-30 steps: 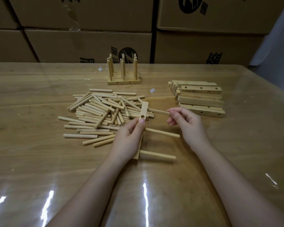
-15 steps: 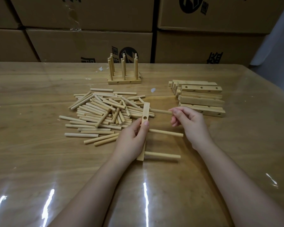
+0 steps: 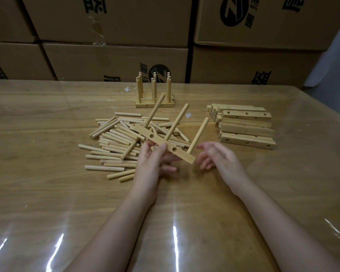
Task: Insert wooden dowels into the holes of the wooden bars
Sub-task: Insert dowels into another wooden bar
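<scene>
**Third dowel seated, bar lifted off the table**

The table is wood under a glossy clear cover that throws back streaks of light. Printed cardboard boxes are stacked along its far edge.

Half a second ago the bar stood on edge on the table with two dowels in it, and the right hand was pinching a third at the top hole. Now the left hand pinches the bar at mid-length and holds it tilted in the air. The right hand has let go and hangs just beside the bar's near end, fingers loosely spread.

The bar carries three dowels, all pointing up and away, and its face shows two side holes. Beyond the left hand lie the loose dowels, too many to count, and one finished rack. Beyond the right hand is one stack of bars, its number unclear.
</scene>
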A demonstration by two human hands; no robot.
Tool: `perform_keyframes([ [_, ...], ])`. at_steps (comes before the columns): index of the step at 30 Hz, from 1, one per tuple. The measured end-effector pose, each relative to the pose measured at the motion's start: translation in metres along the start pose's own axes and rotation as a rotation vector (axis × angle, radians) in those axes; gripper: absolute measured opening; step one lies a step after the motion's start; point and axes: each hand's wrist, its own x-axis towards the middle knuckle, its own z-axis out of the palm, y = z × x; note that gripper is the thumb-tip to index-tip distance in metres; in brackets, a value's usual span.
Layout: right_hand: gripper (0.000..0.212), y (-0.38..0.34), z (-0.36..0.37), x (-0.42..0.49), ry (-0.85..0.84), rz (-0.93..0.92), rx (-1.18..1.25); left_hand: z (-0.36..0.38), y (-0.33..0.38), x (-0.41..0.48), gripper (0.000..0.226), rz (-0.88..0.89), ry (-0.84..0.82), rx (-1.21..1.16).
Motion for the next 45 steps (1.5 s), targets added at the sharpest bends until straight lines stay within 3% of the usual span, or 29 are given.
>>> perform_keyframes([
  [3,0.011,0.001,0.005,-0.002,-0.031,-0.048,-0.053,-0.002,0.001,-0.001,0.014,0.015,-0.035,-0.007],
  [8,0.018,0.0,0.004,-0.002,0.019,-0.047,-0.098,0.0,0.002,-0.003,0.02,-0.01,-0.023,0.013],
  [18,0.006,0.006,0.003,0.001,-0.028,0.049,-0.257,0.004,-0.005,-0.002,0.017,-0.008,-0.023,0.169],
  [22,0.008,0.007,0.004,0.004,0.041,0.05,-0.235,0.007,-0.007,-0.003,0.009,-0.052,0.008,0.244],
  [29,0.01,-0.003,-0.008,0.028,0.03,0.188,-0.247,0.005,-0.013,-0.003,0.019,0.004,-0.011,0.439],
  [36,0.013,-0.013,-0.02,0.108,0.142,0.069,-0.418,0.004,-0.02,-0.004,0.019,0.003,-0.091,0.566],
  [40,0.032,0.002,-0.006,0.153,0.14,0.088,-0.555,0.002,-0.024,-0.002,0.016,0.0,-0.104,0.569],
  [45,0.032,0.011,0.008,0.189,0.101,0.115,-0.615,0.001,-0.029,0.0,0.015,0.016,-0.084,0.587],
])
